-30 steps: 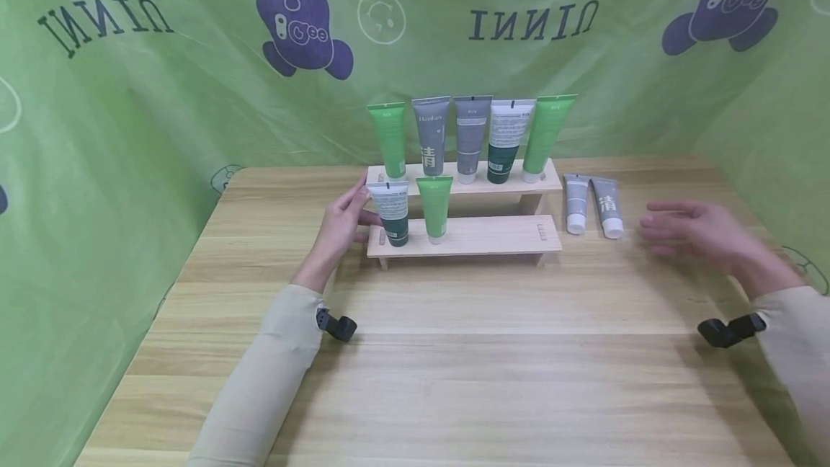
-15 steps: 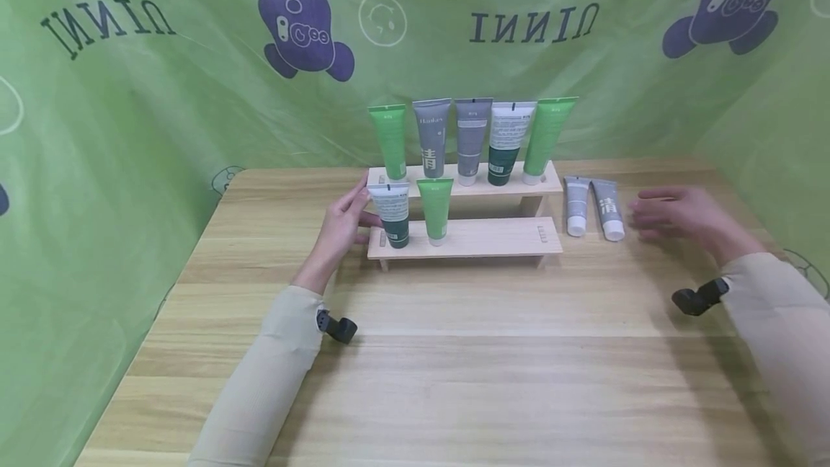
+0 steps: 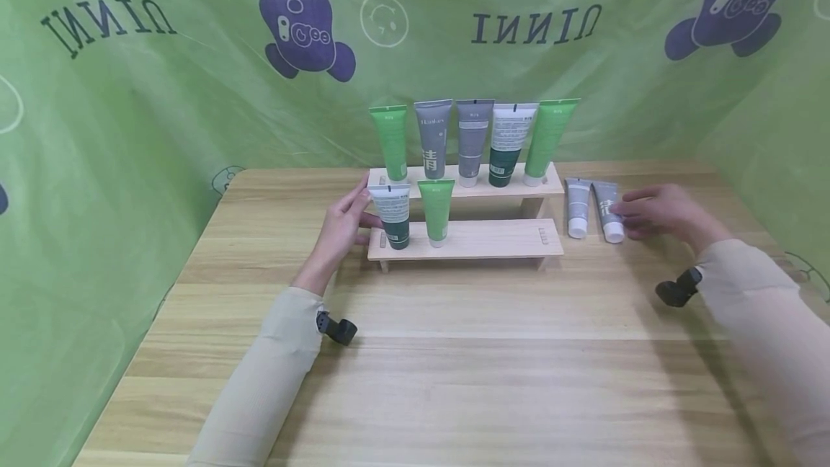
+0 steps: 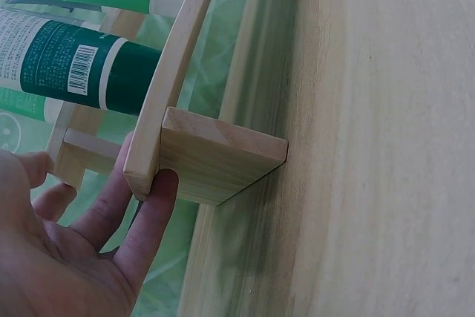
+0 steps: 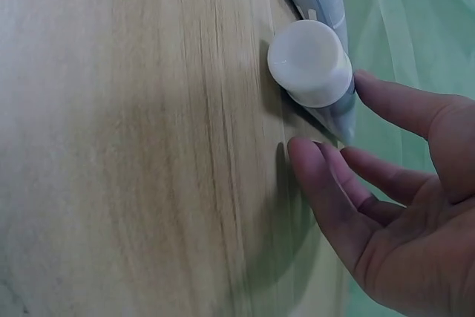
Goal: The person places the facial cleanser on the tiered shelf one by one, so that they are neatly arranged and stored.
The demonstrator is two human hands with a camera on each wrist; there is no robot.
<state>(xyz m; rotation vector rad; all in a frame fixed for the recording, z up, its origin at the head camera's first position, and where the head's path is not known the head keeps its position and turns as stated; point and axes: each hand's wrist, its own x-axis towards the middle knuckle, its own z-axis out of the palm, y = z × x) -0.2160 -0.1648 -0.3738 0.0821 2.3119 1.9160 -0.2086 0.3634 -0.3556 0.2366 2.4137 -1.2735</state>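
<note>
My left hand (image 3: 342, 225) rests against the left end of a two-tier wooden display stand (image 3: 486, 238). Its fingers (image 4: 152, 224) are mostly straight, with tips at the lower shelf's end. Nearest it on that shelf stands a white and dark green squeeze tube (image 3: 393, 216), cap down, beside a light green tube (image 3: 436, 211). Over at the right, my right hand (image 3: 661, 211) reaches a grey squeeze tube (image 3: 607, 209) lying on the table. In the right wrist view its thumb is at that tube's side by the white cap (image 5: 310, 63), with the other fingers spread apart from it.
A second grey tube (image 3: 577, 207) lies just left of the first, close to the stand. Several tubes stand along the upper shelf (image 3: 476, 191), including a leaning green one (image 3: 550, 139). A printed green curtain (image 3: 415, 56) hangs behind the wooden table (image 3: 454, 380).
My right hand has moved left, from beside the lying grey tubes to the edge of the right-hand one. My left hand stays at the stand's end.
</note>
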